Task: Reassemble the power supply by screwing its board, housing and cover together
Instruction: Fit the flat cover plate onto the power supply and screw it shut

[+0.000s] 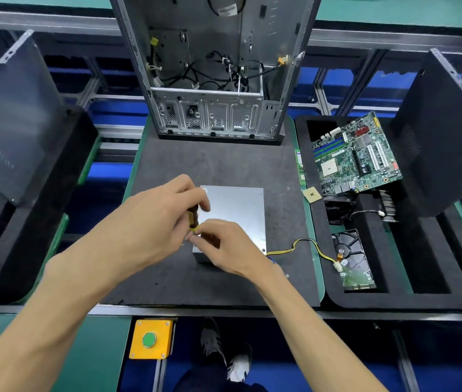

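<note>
Screwdriver gripped by the left hand, right hand pinching near its tip, over the power supply on the mat. Keeping it upright probably avoids stripping the screw.

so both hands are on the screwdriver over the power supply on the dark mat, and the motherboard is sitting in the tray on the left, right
Not quite. The motherboard lies in the tray on the right, not the left, as the head view shows. The rest holds: the left hand and right hand both hold the screwdriver over the power supply on the dark mat.
</note>
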Demonstrator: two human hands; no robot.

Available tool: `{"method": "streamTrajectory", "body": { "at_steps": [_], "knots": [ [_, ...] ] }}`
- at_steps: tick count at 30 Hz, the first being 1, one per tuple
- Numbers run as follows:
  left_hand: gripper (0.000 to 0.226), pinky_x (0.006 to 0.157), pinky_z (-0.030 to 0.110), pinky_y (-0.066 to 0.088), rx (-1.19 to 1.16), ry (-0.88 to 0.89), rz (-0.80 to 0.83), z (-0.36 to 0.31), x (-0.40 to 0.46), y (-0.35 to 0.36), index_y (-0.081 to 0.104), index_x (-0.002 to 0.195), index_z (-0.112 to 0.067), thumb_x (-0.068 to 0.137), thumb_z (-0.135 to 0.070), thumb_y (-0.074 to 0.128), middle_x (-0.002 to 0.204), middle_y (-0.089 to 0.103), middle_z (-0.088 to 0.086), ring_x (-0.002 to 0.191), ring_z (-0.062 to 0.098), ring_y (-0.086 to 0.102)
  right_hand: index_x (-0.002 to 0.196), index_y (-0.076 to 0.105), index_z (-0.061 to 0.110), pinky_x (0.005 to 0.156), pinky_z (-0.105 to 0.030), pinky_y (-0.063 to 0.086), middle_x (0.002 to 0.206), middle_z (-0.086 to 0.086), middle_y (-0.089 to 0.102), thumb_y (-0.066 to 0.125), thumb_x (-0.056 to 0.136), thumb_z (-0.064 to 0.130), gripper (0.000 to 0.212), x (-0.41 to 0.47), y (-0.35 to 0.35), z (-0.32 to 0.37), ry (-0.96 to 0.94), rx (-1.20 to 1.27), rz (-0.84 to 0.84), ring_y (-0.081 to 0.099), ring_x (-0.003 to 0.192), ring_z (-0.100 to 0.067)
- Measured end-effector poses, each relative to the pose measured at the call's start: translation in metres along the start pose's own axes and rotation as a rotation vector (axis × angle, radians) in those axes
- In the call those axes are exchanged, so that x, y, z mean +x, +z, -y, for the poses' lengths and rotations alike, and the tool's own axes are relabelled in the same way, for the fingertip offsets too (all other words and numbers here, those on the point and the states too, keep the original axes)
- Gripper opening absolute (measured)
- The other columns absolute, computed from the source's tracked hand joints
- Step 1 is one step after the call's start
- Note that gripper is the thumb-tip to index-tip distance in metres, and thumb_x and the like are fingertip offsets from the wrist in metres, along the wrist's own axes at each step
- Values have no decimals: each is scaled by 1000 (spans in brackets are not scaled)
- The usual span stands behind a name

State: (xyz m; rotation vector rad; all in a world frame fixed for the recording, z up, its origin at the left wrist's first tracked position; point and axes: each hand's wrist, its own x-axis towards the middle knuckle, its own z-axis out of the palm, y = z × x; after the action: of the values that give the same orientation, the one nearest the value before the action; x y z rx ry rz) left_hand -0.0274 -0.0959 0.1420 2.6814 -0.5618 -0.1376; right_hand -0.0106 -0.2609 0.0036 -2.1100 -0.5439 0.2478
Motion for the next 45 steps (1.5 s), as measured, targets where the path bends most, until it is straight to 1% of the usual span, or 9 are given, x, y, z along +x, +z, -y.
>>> {"method": "streamTrajectory", "body": {
  "at_steps": [5, 10, 12, 17, 20, 25, 31, 37, 45],
  "knots": [
    [48, 67, 39, 53, 239, -257, -30, -7, 1, -4, 51, 104, -28, 83, -70, 47, 86, 60, -11, 74, 19, 61, 106, 76, 14, 77, -34, 46, 85, 2, 68, 61, 102, 31, 23, 1, 7, -7, -59, -52, -28, 53, 80, -14],
    [4, 72, 42, 51, 121, -136, 16, -8, 2, -3, 59, 97, -23, 97, -26, 57, 90, 60, -6, 75, 20, 60, 89, 72, 17, 69, -25, 41, 77, 8, 58, 70, 96, 29, 14, 1, 11, -11, -53, 45, -95, 47, 69, -9],
    [19, 77, 43, 51, 47, -37, 67, -12, -2, -4, 63, 101, -24, 92, -10, 55, 102, 55, -8, 83, 19, 61, 81, 63, 23, 67, -21, 39, 76, 13, 56, 72, 93, 29, 16, 1, 11, -13, -39, 96, -109, 48, 68, -8],
    [28, 69, 40, 53, 229, -159, -63, -29, -3, 3, 51, 107, -33, 90, -54, 57, 93, 53, -11, 80, 18, 60, 82, 58, 22, 63, -21, 39, 71, 18, 49, 67, 91, 39, 21, 3, 16, -19, -36, 43, -111, 49, 66, -9],
    [18, 71, 41, 50, 179, -200, -86, -30, -1, 2, 58, 98, -24, 93, -41, 62, 77, 52, -8, 78, 25, 58, 78, 48, 34, 64, -25, 44, 72, 14, 49, 74, 91, 34, 29, 3, 17, -22, -69, 31, -131, 48, 66, -12],
    [23, 77, 39, 49, 134, -95, 34, -29, -9, -2, 65, 105, -24, 91, -7, 56, 105, 55, -7, 81, 20, 56, 90, 65, 43, 65, -16, 35, 80, 35, 54, 65, 95, 35, 9, 1, 12, -19, -141, -20, -87, 51, 69, -1],
    [33, 71, 39, 51, 238, -243, -85, -28, -5, 9, 52, 102, -27, 88, -56, 58, 87, 54, -9, 79, 22, 59, 92, 77, 28, 64, -15, 36, 71, 35, 58, 69, 95, 35, 11, 4, 13, -24, -93, -2, -80, 53, 68, 0],
    [46, 58, 35, 46, 321, -455, -103, -22, 0, 14, 56, 72, -15, 92, -55, 54, 66, 59, 4, 68, 29, 58, 95, 79, 30, 67, -24, 41, 72, 20, 59, 71, 93, 41, 13, 5, 15, -24, -62, 18, -71, 53, 71, -5],
    [9, 75, 42, 51, 195, -191, 87, -23, -6, 7, 57, 101, -28, 95, -22, 57, 97, 50, -6, 80, 20, 58, 103, 80, 30, 68, -23, 47, 85, 21, 71, 70, 95, 36, 14, 4, 9, -26, -74, 80, -36, 57, 72, -8]
  ]
}}
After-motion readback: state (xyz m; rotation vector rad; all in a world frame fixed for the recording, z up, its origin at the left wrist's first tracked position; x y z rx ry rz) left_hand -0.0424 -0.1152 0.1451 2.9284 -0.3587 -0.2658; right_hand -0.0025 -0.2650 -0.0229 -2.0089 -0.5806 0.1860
